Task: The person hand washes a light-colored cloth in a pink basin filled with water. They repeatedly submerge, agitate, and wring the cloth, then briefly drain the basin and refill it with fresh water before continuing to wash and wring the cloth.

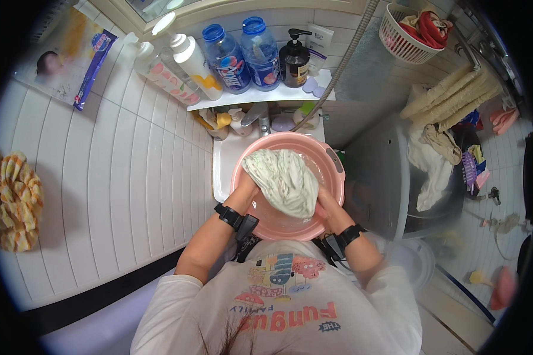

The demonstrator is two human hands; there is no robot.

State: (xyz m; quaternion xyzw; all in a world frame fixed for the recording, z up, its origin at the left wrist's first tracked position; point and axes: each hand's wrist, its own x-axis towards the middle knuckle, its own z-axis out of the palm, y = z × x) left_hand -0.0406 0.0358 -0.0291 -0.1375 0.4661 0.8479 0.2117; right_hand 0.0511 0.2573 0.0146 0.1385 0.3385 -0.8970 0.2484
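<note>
A wet, pale cloth with a small print point(287, 182), perhaps a garment, is bunched up over a pink plastic basin point(284, 141) holding some water. My left hand point(249, 186) grips the cloth at its left side, the fingers mostly hidden beneath the folds. On the other side my right hand point(324, 205) has hold of its lower right part, and the fabric hides most of those fingers too. The basin rests on a white sink point(223, 160), below a metal faucet point(257, 113). Black bands with small boxes are strapped round both my wrists.
Behind the basin, a white shelf point(243, 98) carries two blue bottles point(226, 62), a dark pump bottle point(294, 59) and other toiletries. A shower hose point(349, 53) hangs across it. To the right stands a grey appliance point(379, 171) with laundry; a yellow towel point(15, 201) hangs left.
</note>
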